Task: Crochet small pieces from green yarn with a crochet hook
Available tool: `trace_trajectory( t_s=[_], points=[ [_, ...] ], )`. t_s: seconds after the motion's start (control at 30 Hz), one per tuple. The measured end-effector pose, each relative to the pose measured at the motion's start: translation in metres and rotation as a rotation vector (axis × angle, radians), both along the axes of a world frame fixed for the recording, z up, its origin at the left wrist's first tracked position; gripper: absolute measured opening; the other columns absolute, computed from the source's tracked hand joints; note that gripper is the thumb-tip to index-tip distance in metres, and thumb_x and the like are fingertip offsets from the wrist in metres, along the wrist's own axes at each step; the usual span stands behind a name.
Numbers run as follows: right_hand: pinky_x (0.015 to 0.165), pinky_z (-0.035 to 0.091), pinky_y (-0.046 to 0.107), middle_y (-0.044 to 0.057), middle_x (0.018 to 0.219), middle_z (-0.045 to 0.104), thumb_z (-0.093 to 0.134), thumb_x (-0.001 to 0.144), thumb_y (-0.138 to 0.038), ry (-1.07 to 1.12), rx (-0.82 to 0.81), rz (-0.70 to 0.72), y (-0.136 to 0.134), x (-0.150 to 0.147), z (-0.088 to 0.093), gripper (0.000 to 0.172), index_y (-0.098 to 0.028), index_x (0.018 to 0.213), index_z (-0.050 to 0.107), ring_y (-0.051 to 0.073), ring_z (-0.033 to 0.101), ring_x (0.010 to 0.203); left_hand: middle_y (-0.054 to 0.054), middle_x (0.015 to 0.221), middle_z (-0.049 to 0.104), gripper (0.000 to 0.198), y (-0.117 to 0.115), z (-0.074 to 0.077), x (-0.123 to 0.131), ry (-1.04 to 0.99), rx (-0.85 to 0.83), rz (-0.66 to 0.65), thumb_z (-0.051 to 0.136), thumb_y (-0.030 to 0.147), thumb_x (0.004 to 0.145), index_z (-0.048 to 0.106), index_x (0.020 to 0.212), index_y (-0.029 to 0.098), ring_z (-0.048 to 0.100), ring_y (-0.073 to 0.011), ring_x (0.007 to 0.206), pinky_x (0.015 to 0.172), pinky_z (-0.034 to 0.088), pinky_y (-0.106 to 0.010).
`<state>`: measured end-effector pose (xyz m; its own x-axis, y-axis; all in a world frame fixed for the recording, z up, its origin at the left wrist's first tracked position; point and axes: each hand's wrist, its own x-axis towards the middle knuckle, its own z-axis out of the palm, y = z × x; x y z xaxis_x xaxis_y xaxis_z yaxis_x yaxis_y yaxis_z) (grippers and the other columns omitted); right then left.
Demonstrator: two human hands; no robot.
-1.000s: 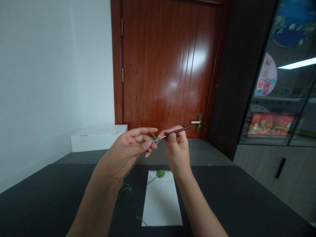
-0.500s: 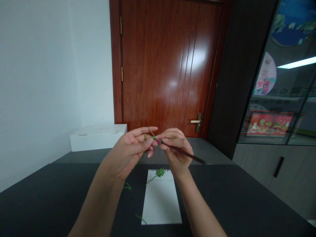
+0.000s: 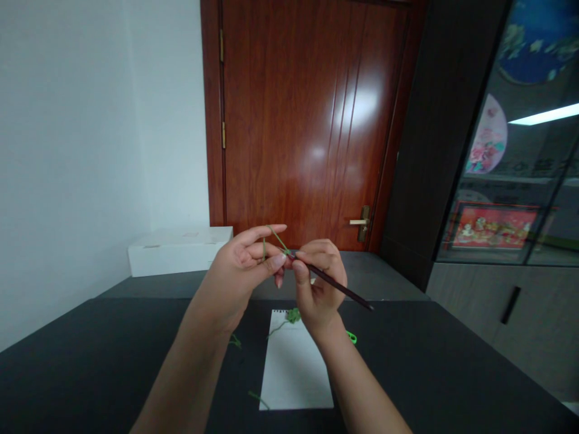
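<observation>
My left hand (image 3: 242, 265) is raised over the dark table (image 3: 90, 355) with green yarn (image 3: 275, 239) looped over its forefinger and pinched between thumb and fingers. My right hand (image 3: 319, 277) grips a dark crochet hook (image 3: 344, 290) like a pencil; its tip meets the yarn at my left fingertips and its handle slants down to the right. More green yarn trails down toward the table (image 3: 234, 342). A small green crocheted piece (image 3: 294, 314) lies at the top of a white notepad (image 3: 294, 367) under my hands.
A small bright green item (image 3: 351, 336) lies on the table to the right of my right wrist. A white box (image 3: 178, 250) sits on a low grey ledge behind, beside a red-brown door (image 3: 307, 120). A glass-fronted cabinet (image 3: 520, 150) stands at right.
My right hand turned the hook over: its handle pointed up to the right, now it slants down to the right. Both hands shifted slightly, and the green item by my wrist came into view.
</observation>
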<state>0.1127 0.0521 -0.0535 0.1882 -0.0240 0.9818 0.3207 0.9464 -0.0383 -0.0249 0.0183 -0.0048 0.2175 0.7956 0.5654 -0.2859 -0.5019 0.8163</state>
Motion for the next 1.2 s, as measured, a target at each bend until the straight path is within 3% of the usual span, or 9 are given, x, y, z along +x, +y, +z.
trace_trajectory(
  t_s=[0.1,0.2,0.3,0.37,0.53,0.73,1.0,1.1,1.2],
  points=[
    [0.075,0.05,0.04,0.0,0.084,0.064,0.065,0.09,-0.017,-0.049,0.024,0.102,0.001,0.004,0.001,0.018,-0.032,0.099,0.059,0.02,0.063,0.078,-0.002,0.072,0.07,0.047,0.0,0.0,0.0,-0.065,-0.087,-0.086,0.079,0.012,0.078,0.064,0.122,0.007,0.06,-0.0128,0.059,0.056,0.046,-0.025],
    [0.076,0.048,0.04,-0.002,0.085,0.067,0.066,0.088,-0.012,-0.113,0.104,-0.071,0.002,0.007,-0.001,0.025,-0.034,0.096,0.06,0.019,0.064,0.078,-0.003,0.071,0.069,0.042,0.001,-0.001,0.003,-0.112,-0.149,-0.122,0.08,0.012,0.075,0.068,0.115,0.005,0.06,-0.0129,0.061,0.056,0.046,-0.025],
    [0.08,0.044,0.041,-0.003,0.085,0.07,0.068,0.085,-0.011,-0.122,0.127,-0.277,0.001,0.006,-0.001,0.026,-0.034,0.095,0.061,0.018,0.064,0.078,-0.002,0.068,0.069,0.043,0.001,-0.002,0.004,-0.096,-0.07,0.005,0.08,0.014,0.075,0.068,0.116,0.007,0.062,-0.0138,0.062,0.06,0.049,-0.026],
    [0.081,0.044,0.041,-0.002,0.085,0.07,0.067,0.087,-0.013,-0.11,0.096,-0.285,0.0,0.003,0.0,0.023,-0.033,0.097,0.06,0.019,0.065,0.079,-0.001,0.068,0.069,0.048,0.001,-0.002,0.004,-0.051,0.011,0.087,0.079,0.015,0.076,0.066,0.122,0.01,0.062,-0.0146,0.062,0.061,0.049,-0.027],
    [0.078,0.044,0.041,0.002,0.082,0.064,0.056,0.095,-0.021,0.03,-0.035,-0.046,-0.001,-0.003,0.002,0.006,-0.027,0.095,0.058,0.02,0.061,0.078,-0.001,0.07,0.07,0.052,0.002,-0.003,0.001,0.04,0.046,0.084,0.076,0.018,0.081,0.06,0.13,0.011,0.059,-0.014,0.059,0.057,0.047,-0.027],
    [0.069,0.044,0.033,0.0,0.076,0.058,0.053,0.099,-0.034,0.224,-0.255,0.228,-0.003,0.001,0.005,0.015,-0.024,0.088,0.056,0.016,0.058,0.069,-0.005,0.072,0.071,0.041,0.006,-0.005,-0.005,0.069,0.041,0.072,0.076,0.019,0.082,0.065,0.121,0.012,0.06,-0.0163,0.062,0.054,0.045,-0.027],
    [0.059,0.047,0.028,-0.006,0.06,0.048,0.066,0.088,-0.047,0.153,-0.708,0.986,0.001,0.005,0.021,0.034,-0.023,0.072,0.048,0.013,0.049,0.056,-0.002,0.071,0.066,0.031,0.001,0.002,-0.001,0.026,0.019,-0.112,0.077,0.013,0.079,0.072,0.11,0.011,0.058,-0.0133,0.062,0.054,0.045,-0.024],
    [0.061,0.052,0.03,-0.007,0.06,0.05,0.071,0.085,-0.048,0.113,-0.746,1.1,0.002,0.0,0.02,0.039,-0.024,0.072,0.044,0.013,0.053,0.057,-0.006,0.079,0.07,0.033,0.001,0.001,-0.001,0.026,0.022,-0.099,0.076,0.013,0.08,0.072,0.113,0.011,0.061,-0.0156,0.07,0.056,0.046,-0.025],
    [0.063,0.055,0.031,-0.008,0.064,0.055,0.073,0.084,-0.046,0.136,-0.706,1.104,0.0,-0.006,0.019,0.039,-0.026,0.075,0.04,0.013,0.056,0.058,-0.008,0.081,0.07,0.036,0.002,-0.001,-0.001,0.022,0.022,-0.056,0.076,0.015,0.081,0.071,0.116,0.012,0.062,-0.0173,0.075,0.059,0.047,-0.025]
  ],
)
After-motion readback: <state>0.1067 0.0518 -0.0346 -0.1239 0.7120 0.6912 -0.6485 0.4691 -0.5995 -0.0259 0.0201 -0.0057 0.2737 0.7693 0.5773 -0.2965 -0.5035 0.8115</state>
